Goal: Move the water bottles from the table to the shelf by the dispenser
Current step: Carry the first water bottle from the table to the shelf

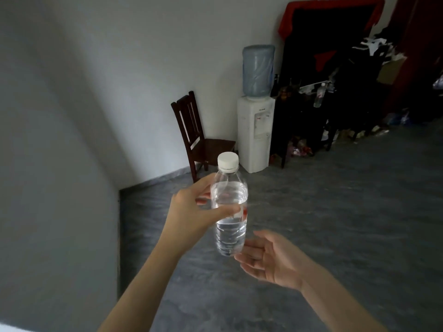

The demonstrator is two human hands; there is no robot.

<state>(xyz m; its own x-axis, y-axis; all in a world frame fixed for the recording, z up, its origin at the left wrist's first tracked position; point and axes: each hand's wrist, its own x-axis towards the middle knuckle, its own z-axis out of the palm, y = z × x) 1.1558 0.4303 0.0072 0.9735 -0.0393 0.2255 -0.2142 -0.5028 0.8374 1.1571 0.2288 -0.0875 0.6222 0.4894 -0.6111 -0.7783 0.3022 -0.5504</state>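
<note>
clear plastic water bottle (229, 207) upright, pinched by left hand (191, 212); right hand (268, 257) open, empty, beside base. carrying step; next, walk to shelf (311, 92) beside dispenser (255, 125).

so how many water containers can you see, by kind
Small water bottles: 2, one in the left hand at, one on the dark shelf
Big dispenser jug: 1
Total: 3
</note>
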